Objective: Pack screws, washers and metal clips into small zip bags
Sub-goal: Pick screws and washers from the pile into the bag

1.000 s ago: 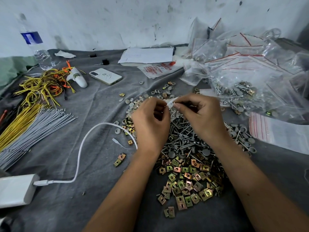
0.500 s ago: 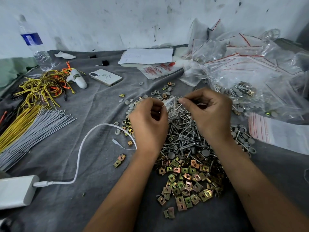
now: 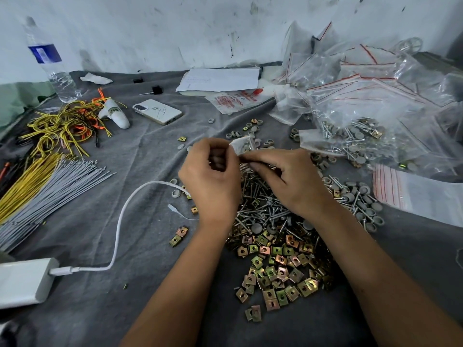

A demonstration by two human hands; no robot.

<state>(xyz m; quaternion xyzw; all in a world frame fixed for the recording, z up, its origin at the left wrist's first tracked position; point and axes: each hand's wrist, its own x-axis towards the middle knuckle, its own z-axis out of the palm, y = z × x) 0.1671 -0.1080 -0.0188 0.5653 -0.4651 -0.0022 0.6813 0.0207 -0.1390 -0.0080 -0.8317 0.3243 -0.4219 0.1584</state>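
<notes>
Two hands, both busy on one small zip bag (image 3: 242, 146). Left hand (image 3: 213, 181) and right hand (image 3: 292, 180) each pinch it between curled fingers, held above the far end of the screw pile; bag contents too blurred to count.

Loose stock on the grey cloth (image 3: 105, 309), middle to near edge:
- screws (image 3: 263, 209): one heap under the hands, too many to count
- metal clips (image 3: 278, 266): one heap nearer the near edge, touching the screw heap, dozens; two strays (image 3: 179, 236) just left of it, one more (image 3: 194, 209) by the left wrist
- washers (image 3: 360, 199): grey, scattered to the right of the screws and beyond the hands, uncounted

Right far corner: one mound of filled zip bags (image 3: 363, 121), count unclear. One flat stack of empty bags (image 3: 416, 194) at the right edge.

Left side: one water bottle (image 3: 50, 63) upright at the far left corner, one tangle of yellow and orange wires (image 3: 62, 123), one bundle of grey ties (image 3: 50, 191) at the left edge. One phone (image 3: 157, 111) face down, one paper sheet (image 3: 220, 80) at the far edge. One white power bank (image 3: 23, 284) at the near left corner, its white cable (image 3: 120, 221) running toward the left hand.
</notes>
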